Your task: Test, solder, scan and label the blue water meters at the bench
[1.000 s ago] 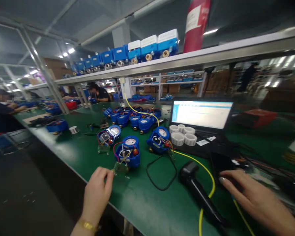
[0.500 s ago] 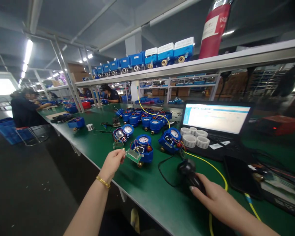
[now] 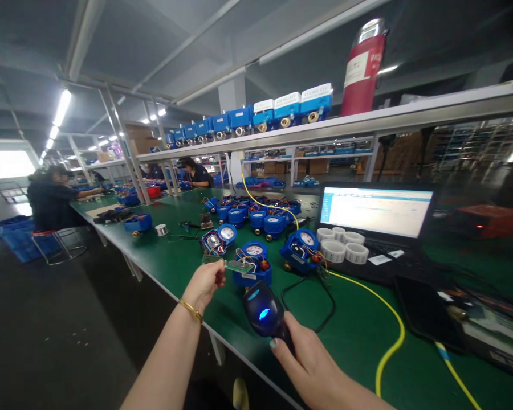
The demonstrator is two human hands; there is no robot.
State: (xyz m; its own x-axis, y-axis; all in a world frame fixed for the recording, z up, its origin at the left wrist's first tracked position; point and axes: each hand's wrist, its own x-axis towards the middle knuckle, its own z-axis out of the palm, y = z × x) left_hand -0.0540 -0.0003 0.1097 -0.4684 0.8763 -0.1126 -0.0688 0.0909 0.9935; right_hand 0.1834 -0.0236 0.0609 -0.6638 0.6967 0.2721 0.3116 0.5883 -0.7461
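My left hand (image 3: 206, 283) pinches the edge of a small green circuit board (image 3: 239, 266), tilted nearly edge-on to me. The board is in front of an opened blue water meter (image 3: 252, 253) with a white dial and loose wires. In my right hand (image 3: 301, 356) is a black barcode scanner (image 3: 263, 310), gripped by its handle, with a blue light glowing on its head. The scanner's head is just below and in front of that meter. Another opened meter (image 3: 299, 249) stands to the right, and one more (image 3: 219, 238) lies behind my left hand.
A laptop (image 3: 374, 213) stands at the right with rolls of white labels (image 3: 333, 250) in front. A yellow cable (image 3: 387, 302) crosses the green bench (image 3: 222, 310). Several blue meters stand farther back; others line the shelf beside a red flask (image 3: 361, 77). Co-workers sit at the left.
My right hand has brought the barcode scanner left, up to the meter, and its blue light now shows. The circuit board in my left hand has tipped flatter.
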